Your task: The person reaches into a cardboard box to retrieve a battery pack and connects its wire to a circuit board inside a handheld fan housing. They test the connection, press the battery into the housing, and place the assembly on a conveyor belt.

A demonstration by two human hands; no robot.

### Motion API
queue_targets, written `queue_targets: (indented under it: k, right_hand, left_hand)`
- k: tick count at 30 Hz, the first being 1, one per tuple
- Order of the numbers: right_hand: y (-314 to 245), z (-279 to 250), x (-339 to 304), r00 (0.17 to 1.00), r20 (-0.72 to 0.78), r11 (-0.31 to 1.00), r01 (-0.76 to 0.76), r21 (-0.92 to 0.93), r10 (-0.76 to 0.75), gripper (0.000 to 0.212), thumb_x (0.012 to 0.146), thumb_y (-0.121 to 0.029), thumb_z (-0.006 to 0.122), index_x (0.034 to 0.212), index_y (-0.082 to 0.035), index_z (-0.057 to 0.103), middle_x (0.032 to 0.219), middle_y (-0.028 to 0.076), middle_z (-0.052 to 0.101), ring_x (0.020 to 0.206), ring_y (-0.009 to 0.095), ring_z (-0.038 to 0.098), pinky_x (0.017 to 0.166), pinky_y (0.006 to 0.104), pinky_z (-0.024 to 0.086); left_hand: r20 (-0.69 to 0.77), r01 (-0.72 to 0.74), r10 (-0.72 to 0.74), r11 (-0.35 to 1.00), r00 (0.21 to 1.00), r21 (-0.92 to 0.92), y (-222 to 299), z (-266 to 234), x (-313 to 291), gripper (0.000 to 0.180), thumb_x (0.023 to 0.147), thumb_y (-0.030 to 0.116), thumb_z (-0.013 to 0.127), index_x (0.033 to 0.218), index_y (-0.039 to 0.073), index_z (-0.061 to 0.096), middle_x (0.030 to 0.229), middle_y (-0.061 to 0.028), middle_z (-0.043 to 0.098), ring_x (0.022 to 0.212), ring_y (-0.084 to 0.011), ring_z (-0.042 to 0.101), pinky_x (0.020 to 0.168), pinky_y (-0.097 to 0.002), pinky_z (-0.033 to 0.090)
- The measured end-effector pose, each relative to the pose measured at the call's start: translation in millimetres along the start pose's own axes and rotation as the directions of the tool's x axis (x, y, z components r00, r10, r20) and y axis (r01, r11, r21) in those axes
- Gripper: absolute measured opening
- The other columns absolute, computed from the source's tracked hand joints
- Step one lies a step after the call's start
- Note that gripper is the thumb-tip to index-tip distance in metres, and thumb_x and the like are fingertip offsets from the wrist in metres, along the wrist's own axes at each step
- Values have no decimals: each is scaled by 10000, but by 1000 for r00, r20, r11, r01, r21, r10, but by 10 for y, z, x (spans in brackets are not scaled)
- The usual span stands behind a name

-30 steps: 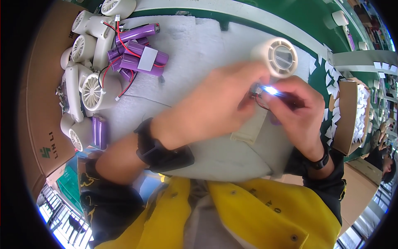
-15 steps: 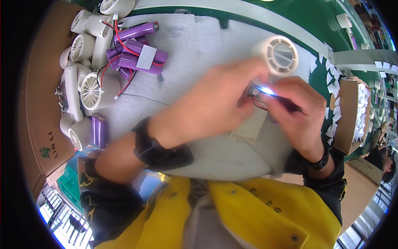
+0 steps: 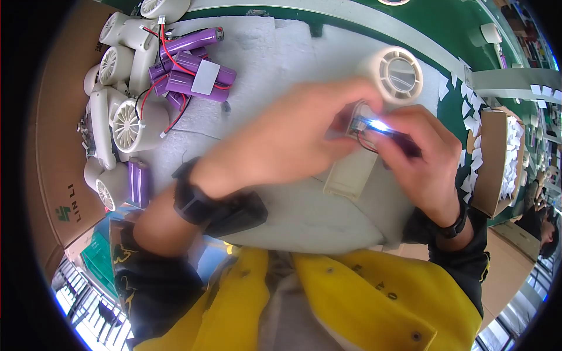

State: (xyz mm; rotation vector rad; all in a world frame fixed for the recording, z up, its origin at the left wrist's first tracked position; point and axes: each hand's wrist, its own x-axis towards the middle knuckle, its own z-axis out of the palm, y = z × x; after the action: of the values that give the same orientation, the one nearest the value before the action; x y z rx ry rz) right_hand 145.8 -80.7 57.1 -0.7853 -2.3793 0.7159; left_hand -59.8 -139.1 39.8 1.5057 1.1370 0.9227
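Note:
Fingers closed, my left hand (image 3: 304, 128) grips the edge of a small circuit board (image 3: 358, 121) with a connector and thin red and black wires. My right hand (image 3: 424, 146) pinches the board's other side, beside a bright white light (image 3: 378, 125) glowing at the fingertips. Something dark sits within the right hand, mostly hidden by its fingers. Just beyond both hands lies a cream handheld fan (image 3: 401, 76) with a round head. A cream handle-shaped part (image 3: 348, 178) shows beneath my hands; where it joins the fan, if it does, is covered.
White foam (image 3: 263, 52) covers the worktop. Several purple battery packs (image 3: 202, 76) with wires lie at the left, beside piled cream fan bodies (image 3: 137, 126) and a cardboard box (image 3: 52, 175). On the right stands an open carton (image 3: 489, 164) of white paper pieces.
My left wrist has shifted slightly left and the hand has tilted, showing more of the circuit board. My right hand stays nearly in place, with the light still glowing.

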Motion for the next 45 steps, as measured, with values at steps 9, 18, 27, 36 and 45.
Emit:
queue_targets:
  k: [9,18,27,36,45]
  right_hand:
    - [-11,15,-15,997,-47,997,66,-30,-68,203,759,4,785,939,-21,693,868,89,671,627,180,641,523,275,506]
    - [-18,-12,-47,999,8,997,34,-66,-34,180,802,2,782,970,4,718,868,76,677,569,106,604,495,224,457]
    - [-52,10,-34,995,-35,985,90,-146,-96,195,788,-16,799,965,1,719,855,97,682,602,135,623,520,243,493]
    - [-41,10,-17,987,-47,974,144,-177,-154,216,720,-28,821,906,-15,712,814,91,661,642,231,647,523,309,509]
    - [-35,-14,-32,997,-27,990,68,-124,-72,219,715,-27,823,903,-13,712,817,86,659,644,227,648,527,307,509]
  left_hand:
    - [10,7,-7,1000,1000,0,-2,16,10,458,802,-97,678,1214,59,555,1089,-59,622,979,-175,636,897,-324,533]
    - [22,16,-16,1000,1000,-6,-8,14,22,425,799,-102,684,1172,54,553,1059,-48,625,951,-165,641,890,-318,536]
    - [11,61,-61,997,998,-53,-12,13,15,414,791,-105,702,1143,48,546,1008,-43,607,925,-147,625,878,-313,535]
    - [7,62,-62,998,998,-31,-1,21,29,407,793,-93,713,1136,51,548,1003,-43,607,905,-146,624,847,-305,536]
    - [40,-43,46,996,998,-78,-5,-12,34,368,848,-48,686,1187,34,567,1021,-25,620,912,-134,616,874,-285,515]
